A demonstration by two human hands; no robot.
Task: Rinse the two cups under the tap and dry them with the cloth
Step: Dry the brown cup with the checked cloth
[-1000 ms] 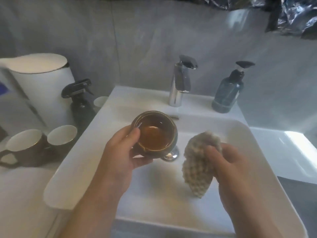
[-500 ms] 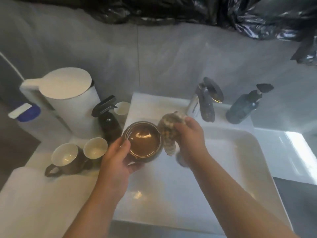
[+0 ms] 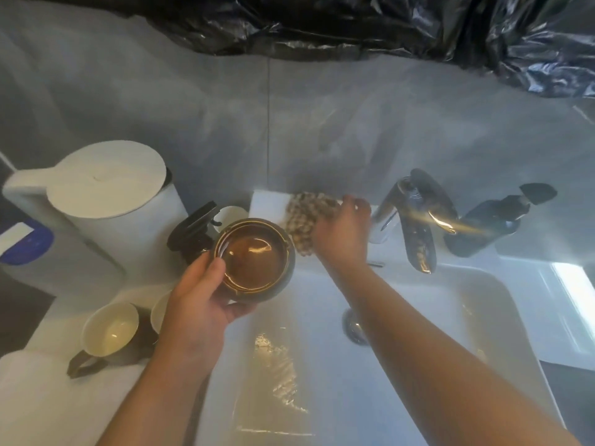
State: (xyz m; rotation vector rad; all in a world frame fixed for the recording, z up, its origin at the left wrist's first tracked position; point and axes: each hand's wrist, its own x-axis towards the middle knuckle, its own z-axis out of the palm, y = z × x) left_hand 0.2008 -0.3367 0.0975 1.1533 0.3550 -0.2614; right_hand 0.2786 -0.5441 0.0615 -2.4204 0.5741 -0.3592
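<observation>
Sitting mouth-up, the brown cup (image 3: 254, 260) is gripped by the left hand (image 3: 201, 300) at the sink's (image 3: 483, 304) left edge. Just behind-right, the right hand (image 3: 343, 233) clutches the cloth (image 3: 304, 217) on the ledge beside the tap (image 3: 415, 220), nearer it.

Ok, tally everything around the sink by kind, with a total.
Cups: 4 (held, two on counter, one behind spray bottle)
Bottles: 2 (spray, pump)
Cloth: 1
Tap: 1
Bin: 1
Total: 9
</observation>
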